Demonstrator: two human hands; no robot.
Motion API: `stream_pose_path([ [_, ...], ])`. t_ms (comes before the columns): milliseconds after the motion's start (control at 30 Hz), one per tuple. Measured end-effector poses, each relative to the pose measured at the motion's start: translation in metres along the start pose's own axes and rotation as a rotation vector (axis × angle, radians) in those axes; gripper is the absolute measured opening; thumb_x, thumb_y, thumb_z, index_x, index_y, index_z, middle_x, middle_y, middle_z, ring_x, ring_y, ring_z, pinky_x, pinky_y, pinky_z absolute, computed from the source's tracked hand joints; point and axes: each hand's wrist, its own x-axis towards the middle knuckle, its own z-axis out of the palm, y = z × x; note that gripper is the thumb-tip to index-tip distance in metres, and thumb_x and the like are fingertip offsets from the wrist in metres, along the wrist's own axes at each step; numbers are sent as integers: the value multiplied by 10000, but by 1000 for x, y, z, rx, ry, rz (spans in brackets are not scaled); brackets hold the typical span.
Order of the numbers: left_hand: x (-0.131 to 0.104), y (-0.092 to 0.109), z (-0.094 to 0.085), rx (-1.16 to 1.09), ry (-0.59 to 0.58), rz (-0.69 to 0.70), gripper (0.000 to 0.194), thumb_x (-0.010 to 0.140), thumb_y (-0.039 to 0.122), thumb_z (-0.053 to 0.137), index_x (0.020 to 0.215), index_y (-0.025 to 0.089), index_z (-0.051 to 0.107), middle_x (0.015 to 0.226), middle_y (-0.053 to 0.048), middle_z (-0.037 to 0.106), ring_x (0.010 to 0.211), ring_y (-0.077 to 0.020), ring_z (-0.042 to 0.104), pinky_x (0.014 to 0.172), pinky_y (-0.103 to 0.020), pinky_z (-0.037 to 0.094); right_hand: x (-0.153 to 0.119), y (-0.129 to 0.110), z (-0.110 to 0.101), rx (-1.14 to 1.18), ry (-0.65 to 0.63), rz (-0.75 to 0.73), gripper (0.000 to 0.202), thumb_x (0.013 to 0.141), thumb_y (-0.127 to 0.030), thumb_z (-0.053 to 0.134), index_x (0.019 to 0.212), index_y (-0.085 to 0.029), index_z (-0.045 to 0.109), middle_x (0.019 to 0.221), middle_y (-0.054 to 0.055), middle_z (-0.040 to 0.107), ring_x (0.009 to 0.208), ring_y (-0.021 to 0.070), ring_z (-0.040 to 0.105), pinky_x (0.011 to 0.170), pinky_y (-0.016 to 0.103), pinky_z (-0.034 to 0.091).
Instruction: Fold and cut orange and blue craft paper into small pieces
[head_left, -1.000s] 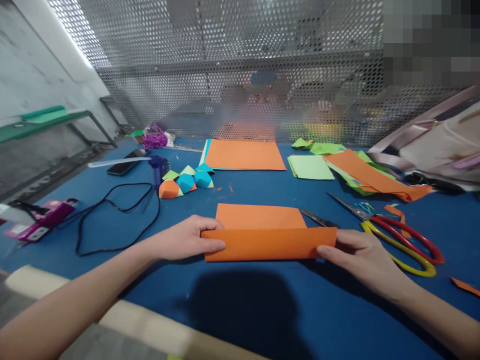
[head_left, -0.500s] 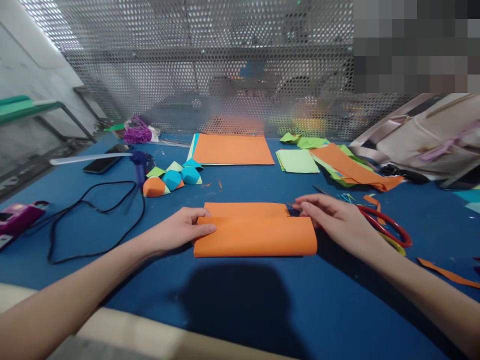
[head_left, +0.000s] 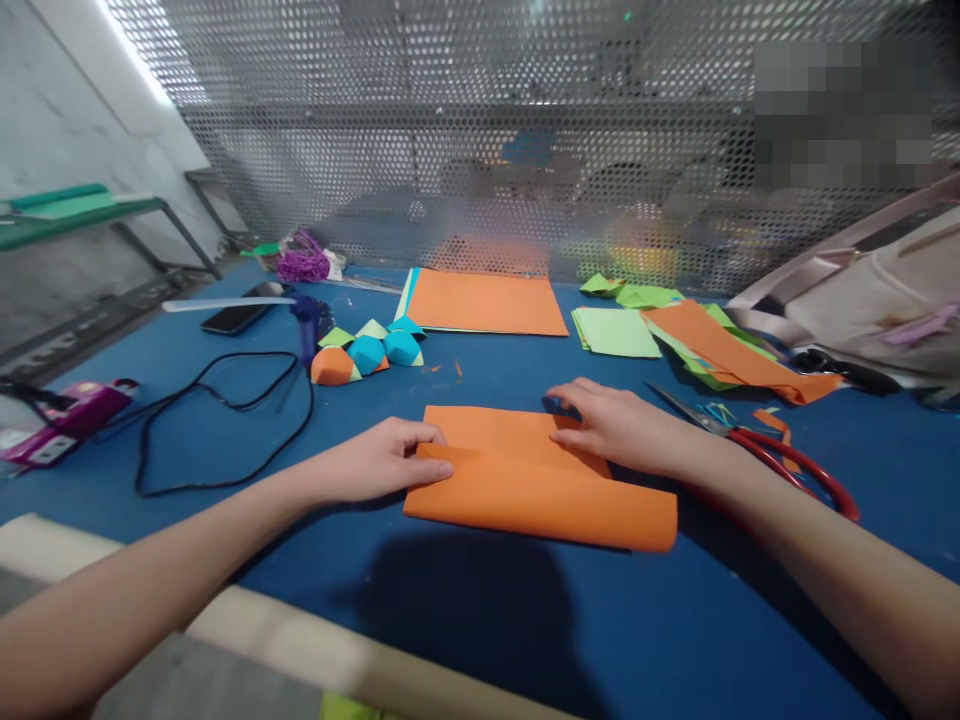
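Two bare hands are at an orange sheet (head_left: pixel 540 500) on the near part of the blue counter (head_left: pixel 712 630), its front portion turned back over itself in a rounded, loose fold. The left hand (head_left: pixel 390 460) holds the left end of that fold, thumb on top and the other fingers tucked behind the edge. The right hand (head_left: pixel 611 420) is over the back right part of the sheet, fingers bent with a small gap to the thumb; something dark shows beneath them, and I cannot tell whether they grip it. Red-handled scissors (head_left: pixel 817 470) lie beside the right forearm, and an orange-topped paper stack (head_left: pixel 487 303) lies farther back. The sheet looks like thin card or stout paper: light, fairly stiff, springy enough that the right end of the flap bulges and skews toward the near side. It should slide easily on the counter and crease or dent under a hard pinch, so a flat, gentle hold suits it best, thumb above and fingers below at both ends of the fold, keeping pressure off the curved middle.
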Motion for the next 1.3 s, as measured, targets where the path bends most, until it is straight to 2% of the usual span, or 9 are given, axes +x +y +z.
stream_pose_path([
  [167,-2,0,3,2,18,11,281,753,466,610,673,197,600,554,51,451,530,-107,379,488,-227,284,3,4,-1,107,-41,9,207,851,-356,547,912,-200,667,770,38,678,674,195,624,604,306,463],
  [233,-4,1,4,-11,68,39,275,759,459,607,677,197,606,595,36,497,559,-120,431,521,-239,338,4,4,-1,144,-21,0,223,858,-371,508,789,-214,651,768,38,677,675,185,612,625,310,466],
  [367,-8,0,1,-36,367,209,214,740,409,654,681,204,638,884,-42,630,869,-205,594,846,-332,472,-1,-2,-1,389,78,22,312,831,-493,533,768,-218,667,831,53,703,746,195,630,680,320,488],
  [500,-12,-3,-4,-98,596,258,196,737,408,706,725,213,690,1314,-88,586,1259,-280,510,1121,-423,344,-9,-16,-1,684,163,139,400,772,-603,624,794,-214,713,735,39,708,648,182,607,571,294,459],
  [700,-14,-5,-6,-214,576,217,190,734,406,741,744,217,727,1490,-88,487,1425,-297,378,1192,-431,251,-17,-35,-2,729,248,108,368,757,-588,661,752,-228,737,750,40,729,709,201,651,662,315,519],
  [900,-13,-2,-5,-331,575,164,179,708,382,758,706,208,716,1427,-92,559,1367,-317,443,1140,-460,328,-22,-45,-4,768,278,74,367,745,-583,674,768,-225,750,770,48,744,720,206,671,678,321,540],
  [1033,-6,-9,-5,-510,528,106,243,682,398,790,816,202,741,1105,-77,721,1127,-285,604,964,-420,478,-23,-50,-2,823,277,112,430,705,-644,701,750,-219,749,754,57,742,688,204,661,631,310,525],
  [1133,0,-17,-5,-628,511,82,316,660,414,823,867,187,751,934,-46,741,937,-234,651,867,-370,511,-21,-51,4,934,290,168,488,654,-686,731,751,-207,743,732,60,731,639,191,639,590,302,498],
  [1300,3,-21,-2,-721,519,80,384,599,422,875,848,155,754,925,-61,750,896,-230,666,855,-366,522,-20,-50,12,1034,351,259,495,626,-675,762,781,-205,742,741,51,720,623,174,611,563,286,465],
])
